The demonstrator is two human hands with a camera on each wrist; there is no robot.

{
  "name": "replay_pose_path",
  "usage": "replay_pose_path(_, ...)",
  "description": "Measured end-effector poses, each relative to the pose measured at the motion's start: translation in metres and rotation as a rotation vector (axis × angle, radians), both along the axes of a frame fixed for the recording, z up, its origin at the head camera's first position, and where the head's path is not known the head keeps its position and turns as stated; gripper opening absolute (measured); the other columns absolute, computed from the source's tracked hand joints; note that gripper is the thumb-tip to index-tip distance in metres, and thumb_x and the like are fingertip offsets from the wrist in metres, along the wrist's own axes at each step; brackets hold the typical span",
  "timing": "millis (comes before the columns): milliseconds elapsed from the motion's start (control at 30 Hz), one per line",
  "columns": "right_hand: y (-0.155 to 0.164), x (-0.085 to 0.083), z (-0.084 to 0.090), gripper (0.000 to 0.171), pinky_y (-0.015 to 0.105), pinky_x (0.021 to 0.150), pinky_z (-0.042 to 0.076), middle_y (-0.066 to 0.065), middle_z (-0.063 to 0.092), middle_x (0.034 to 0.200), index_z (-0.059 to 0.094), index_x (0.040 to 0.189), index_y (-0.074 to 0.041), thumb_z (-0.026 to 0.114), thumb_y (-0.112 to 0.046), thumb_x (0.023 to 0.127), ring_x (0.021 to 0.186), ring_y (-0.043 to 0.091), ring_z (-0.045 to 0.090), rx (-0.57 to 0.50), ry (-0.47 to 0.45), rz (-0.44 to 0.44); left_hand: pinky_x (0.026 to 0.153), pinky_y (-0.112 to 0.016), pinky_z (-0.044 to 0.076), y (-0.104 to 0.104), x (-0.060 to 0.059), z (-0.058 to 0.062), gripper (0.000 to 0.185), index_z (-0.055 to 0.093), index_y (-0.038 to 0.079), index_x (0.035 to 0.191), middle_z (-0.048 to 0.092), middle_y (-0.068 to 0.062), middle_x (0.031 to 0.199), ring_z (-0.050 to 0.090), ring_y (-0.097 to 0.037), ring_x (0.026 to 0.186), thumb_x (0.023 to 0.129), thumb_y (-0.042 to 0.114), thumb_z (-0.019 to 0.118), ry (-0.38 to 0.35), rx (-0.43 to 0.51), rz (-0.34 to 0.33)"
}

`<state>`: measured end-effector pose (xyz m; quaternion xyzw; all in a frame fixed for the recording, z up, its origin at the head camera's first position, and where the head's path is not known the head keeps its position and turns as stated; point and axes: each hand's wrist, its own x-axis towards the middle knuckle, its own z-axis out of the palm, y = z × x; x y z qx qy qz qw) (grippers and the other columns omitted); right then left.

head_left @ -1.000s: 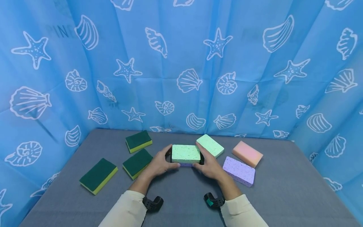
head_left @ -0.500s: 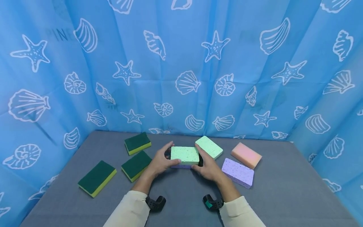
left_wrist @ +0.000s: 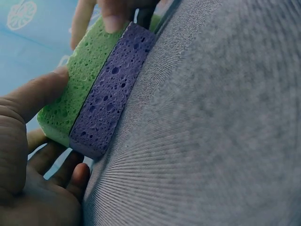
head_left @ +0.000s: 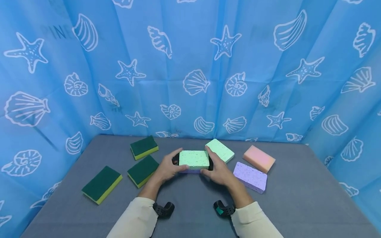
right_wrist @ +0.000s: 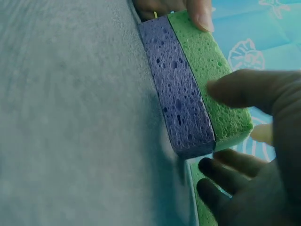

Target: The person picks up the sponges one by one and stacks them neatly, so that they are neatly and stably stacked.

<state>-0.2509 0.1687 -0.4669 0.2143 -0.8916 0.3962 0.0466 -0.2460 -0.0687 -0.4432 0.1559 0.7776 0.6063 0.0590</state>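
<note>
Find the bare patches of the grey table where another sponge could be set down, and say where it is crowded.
Bare: the near strip of the grey table, right of the purple sponge. Crowded: the green scourers and pastel sponges beside the stack both hands grip.

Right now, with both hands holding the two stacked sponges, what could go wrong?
1. The green rectangular sponge only rests on the purple sponge beneath it, so it might slide off if either the left hand or the right hand pushes unevenly.
2. The second light green sponge lies close behind the right hand and could get bumped.
</note>
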Motion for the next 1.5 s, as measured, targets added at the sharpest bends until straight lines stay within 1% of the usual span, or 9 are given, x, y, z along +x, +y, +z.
replay_pose_path(200,0.008,0.003,0.015,0.088,0.057,0.103,0.031,0.025,0.037,0.146,0.022,0.153,-0.003,0.075,-0.018,0.084,0.132,0.039,0.035,-0.018,0.024,-0.019,0.074,-0.037,0.050,0.002,-0.002,0.001,0.071,0.037,-0.007,0.145,0.045,-0.030,0.134,0.056,-0.035,0.105,0.086,0.007,0.074,0.011,-0.001,-0.009)
replay_pose_path(367,0.015,0.006,0.030,0.090,0.058,0.101,0.033,0.023,0.031,0.150,0.020,0.154,-0.004,0.075,-0.019,0.084,0.130,0.042,0.038,-0.081,0.025,-0.029,0.071,-0.036,0.050,0.001,-0.003,0.000,0.072,0.035,-0.006,0.146,0.047,-0.029,0.128,0.056,-0.034,0.099,0.086,0.008,0.074,0.000,0.007,-0.028)
replay_pose_path(600,0.023,0.012,0.054,0.091,0.057,0.102,0.032,0.021,0.026,0.153,0.017,0.154,-0.004,0.075,-0.017,0.085,0.133,0.041,0.034,-0.139,0.050,-0.031,0.071,-0.034,0.049,-0.002,-0.003,0.000,0.072,0.035,-0.005,0.146,0.048,-0.028,0.125,0.055,-0.032,0.095,0.086,0.008,0.073,0.003,0.003,-0.027)
replay_pose_path(767,0.030,0.021,0.074,0.092,0.056,0.104,0.031,0.015,0.025,0.154,0.016,0.156,-0.011,0.075,-0.019,0.085,0.134,0.036,0.034,-0.146,0.073,-0.063,0.070,-0.033,0.049,-0.003,-0.004,-0.001,0.073,0.035,-0.006,0.146,0.048,-0.028,0.123,0.054,-0.031,0.093,0.086,0.007,0.074,0.009,-0.005,-0.018)
replay_pose_path(1033,0.040,0.034,0.095,0.090,0.059,0.102,0.030,0.014,0.027,0.154,0.018,0.156,-0.012,0.074,-0.024,0.086,0.133,0.037,0.035,-0.104,0.135,-0.118,0.072,-0.036,0.049,-0.004,-0.022,-0.033,0.076,0.037,0.002,0.148,0.048,-0.023,0.127,0.054,-0.029,0.096,0.084,0.012,0.077,-0.001,0.000,0.014)
replay_pose_path(1267,0.055,0.046,0.104,0.091,0.062,0.100,0.030,0.017,0.031,0.150,0.019,0.156,-0.015,0.075,-0.018,0.085,0.133,0.038,0.034,-0.125,0.182,-0.151,0.077,-0.040,0.051,-0.004,-0.022,-0.037,0.077,0.037,0.001,0.147,0.047,-0.022,0.133,0.056,-0.031,0.107,0.084,0.017,0.078,0.013,0.013,0.001)
replay_pose_path(1433,0.069,0.051,0.107,0.090,0.061,0.100,0.030,0.017,0.034,0.149,0.022,0.155,-0.016,0.076,-0.013,0.083,0.132,0.039,0.035,-0.160,0.198,-0.182,0.074,-0.038,0.051,-0.004,-0.023,-0.038,0.077,0.037,0.001,0.148,0.050,-0.022,0.127,0.057,-0.029,0.101,0.084,0.018,0.078,0.018,0.012,-0.004)
replay_pose_path(1467,0.071,0.051,0.108,0.090,0.060,0.100,0.030,0.017,0.035,0.149,0.023,0.155,-0.016,0.076,-0.013,0.083,0.131,0.039,0.035,-0.167,0.198,-0.189,0.073,-0.038,0.050,-0.004,-0.020,-0.033,0.077,0.037,0.001,0.148,0.050,-0.022,0.126,0.057,-0.030,0.100,0.085,0.017,0.077,0.014,0.010,-0.008)
replay_pose_path(1500,0.074,0.052,0.108,0.090,0.060,0.100,0.031,0.016,0.035,0.149,0.024,0.155,-0.017,0.077,-0.013,0.083,0.131,0.038,0.036,-0.172,0.195,-0.197,0.073,-0.037,0.050,-0.003,-0.019,-0.033,0.076,0.037,0.001,0.148,0.050,-0.022,0.125,0.057,-0.029,0.099,0.085,0.017,0.077,0.015,0.008,-0.008)
